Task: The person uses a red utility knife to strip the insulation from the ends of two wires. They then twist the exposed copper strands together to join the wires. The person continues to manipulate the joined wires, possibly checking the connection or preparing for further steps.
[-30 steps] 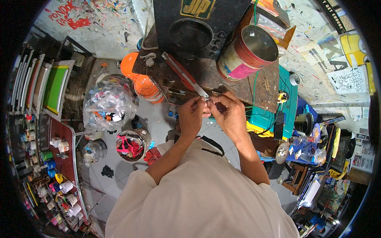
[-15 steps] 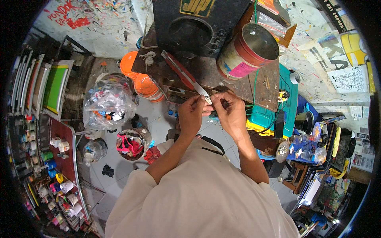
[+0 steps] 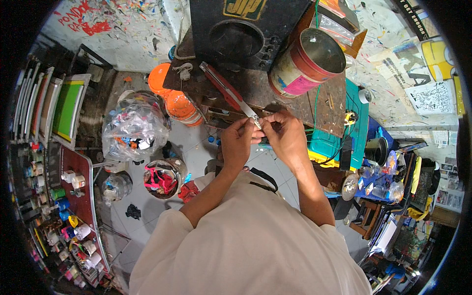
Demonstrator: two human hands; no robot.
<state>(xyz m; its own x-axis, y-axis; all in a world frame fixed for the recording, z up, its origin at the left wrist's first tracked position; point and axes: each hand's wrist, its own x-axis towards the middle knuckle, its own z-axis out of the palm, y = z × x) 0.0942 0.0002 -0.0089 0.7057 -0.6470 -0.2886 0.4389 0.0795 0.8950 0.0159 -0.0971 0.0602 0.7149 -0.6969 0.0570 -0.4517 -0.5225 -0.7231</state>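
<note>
Here the left hand (image 3: 237, 142) and right hand (image 3: 284, 135) meet close together over the near edge of a dark, paint-stained bench (image 3: 295, 93). Both are curled shut, fingertips pinched toward each other around the metal blade end of a red cutter (image 3: 227, 91). The cutter's long red body lies slanted up and to the left across the bench, away from the hands, while its silvery tip sits right between the two sets of fingertips. The left thumb and forefinger close on the tip from the left; the right fingers close from the right, just touching or nearly so. Whether a separate small piece is held at the tip I cannot tell; it is too small.

Behind the hands on the bench stands a red tin (image 3: 307, 61), tilted in the view, open at the top, with a pink band low on its side. To the left of the bench sit orange lids (image 3: 172, 98), stacked near a clear bag (image 3: 133, 129) stuffed with mixed scraps. Below the bag a round bucket (image 3: 163, 178) holds pink and red bits. To the right of the hands a teal box (image 3: 356, 120) lies beside the bench.
</note>
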